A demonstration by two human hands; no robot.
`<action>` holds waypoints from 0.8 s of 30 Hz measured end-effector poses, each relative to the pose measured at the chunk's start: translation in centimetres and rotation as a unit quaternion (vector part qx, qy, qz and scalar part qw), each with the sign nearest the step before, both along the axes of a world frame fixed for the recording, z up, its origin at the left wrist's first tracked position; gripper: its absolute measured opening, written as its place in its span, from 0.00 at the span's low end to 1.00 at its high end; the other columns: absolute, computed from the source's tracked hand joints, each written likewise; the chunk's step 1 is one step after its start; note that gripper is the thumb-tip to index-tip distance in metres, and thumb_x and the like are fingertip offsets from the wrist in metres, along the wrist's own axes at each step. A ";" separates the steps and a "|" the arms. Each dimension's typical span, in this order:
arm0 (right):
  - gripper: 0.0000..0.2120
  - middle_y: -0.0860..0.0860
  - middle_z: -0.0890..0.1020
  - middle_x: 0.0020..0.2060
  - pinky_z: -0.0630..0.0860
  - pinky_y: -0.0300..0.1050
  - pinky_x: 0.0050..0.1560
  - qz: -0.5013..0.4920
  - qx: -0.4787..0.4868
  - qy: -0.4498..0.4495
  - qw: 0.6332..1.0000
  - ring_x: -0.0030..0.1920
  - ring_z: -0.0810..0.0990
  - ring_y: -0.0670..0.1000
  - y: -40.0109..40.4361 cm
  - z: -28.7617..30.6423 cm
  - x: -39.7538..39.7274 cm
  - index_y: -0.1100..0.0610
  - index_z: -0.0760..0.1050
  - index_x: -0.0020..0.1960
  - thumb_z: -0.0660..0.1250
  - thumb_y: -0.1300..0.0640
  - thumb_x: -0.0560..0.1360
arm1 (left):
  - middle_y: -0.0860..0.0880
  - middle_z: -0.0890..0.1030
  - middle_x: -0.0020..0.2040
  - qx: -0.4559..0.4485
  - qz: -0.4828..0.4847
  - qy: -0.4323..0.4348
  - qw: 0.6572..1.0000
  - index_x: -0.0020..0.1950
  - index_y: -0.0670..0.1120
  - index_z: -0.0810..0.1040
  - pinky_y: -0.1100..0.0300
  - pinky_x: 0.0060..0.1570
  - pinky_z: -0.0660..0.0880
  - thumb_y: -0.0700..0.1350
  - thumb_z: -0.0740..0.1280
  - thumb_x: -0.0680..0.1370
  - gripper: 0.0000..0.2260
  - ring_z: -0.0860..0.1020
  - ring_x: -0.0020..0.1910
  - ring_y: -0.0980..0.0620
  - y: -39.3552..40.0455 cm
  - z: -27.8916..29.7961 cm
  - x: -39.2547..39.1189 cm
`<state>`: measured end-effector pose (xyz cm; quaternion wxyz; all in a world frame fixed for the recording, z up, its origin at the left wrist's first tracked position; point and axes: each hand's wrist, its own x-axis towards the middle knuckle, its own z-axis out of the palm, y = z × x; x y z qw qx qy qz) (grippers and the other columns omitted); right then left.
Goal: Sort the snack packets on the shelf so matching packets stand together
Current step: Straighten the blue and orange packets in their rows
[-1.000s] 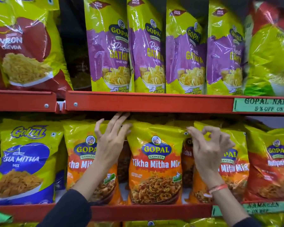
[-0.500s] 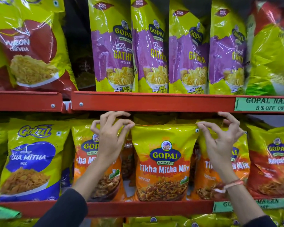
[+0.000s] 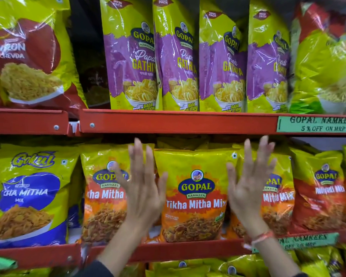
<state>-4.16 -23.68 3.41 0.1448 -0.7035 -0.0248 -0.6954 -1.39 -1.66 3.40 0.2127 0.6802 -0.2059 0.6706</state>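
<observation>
Three orange-and-yellow Gopal Tikha Mitha Mix packets stand side by side on the lower shelf: a middle packet (image 3: 194, 196), a left packet (image 3: 102, 192) and a right packet (image 3: 278, 198). My left hand (image 3: 142, 186) is raised with fingers spread, in front of the gap between the left and middle packets. At the middle packet's right edge my right hand (image 3: 248, 182) is also spread wide, partly covering the right packet. Neither hand holds anything.
A blue Gokul Tikha Mitha packet (image 3: 30, 194) stands at the left, a red Gopal packet (image 3: 318, 188) at the right. Purple Papdi Gathiya packets (image 3: 178, 56) line the upper shelf above the red shelf rail (image 3: 168, 121). More yellow packets fill the shelf below.
Both hands have let go of the packet tops and opened flat with fingers spread. The middle packet now stands upright and square between its neighbours.
</observation>
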 end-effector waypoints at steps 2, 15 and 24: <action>0.32 0.51 0.40 0.81 0.40 0.58 0.80 -0.011 -0.078 0.028 0.997 0.81 0.40 0.53 2.2 -4.0 0.2 0.55 0.40 0.81 0.52 0.47 0.83 | 0.50 0.35 0.78 0.106 0.018 0.001 0.994 0.77 0.46 0.38 0.44 0.74 0.34 0.55 0.49 0.81 0.30 0.38 0.78 0.53 -1.6 -4.3 -0.2; 0.30 0.55 0.47 0.81 0.46 0.54 0.81 -0.009 -0.128 0.201 0.971 0.81 0.47 0.54 3.3 -9.5 3.5 0.61 0.49 0.80 0.46 0.45 0.84 | 0.47 0.48 0.80 0.197 0.055 0.197 0.959 0.78 0.43 0.52 0.42 0.75 0.41 0.56 0.47 0.81 0.28 0.46 0.79 0.52 -3.9 -8.1 2.9; 0.30 0.52 0.45 0.82 0.50 0.55 0.80 0.025 -0.165 0.155 0.974 0.81 0.47 0.53 4.0 -8.4 2.0 0.59 0.46 0.80 0.47 0.46 0.84 | 0.49 0.43 0.80 0.204 0.032 0.153 0.967 0.78 0.44 0.47 0.47 0.77 0.43 0.56 0.47 0.82 0.28 0.46 0.79 0.51 -2.0 -7.0 1.1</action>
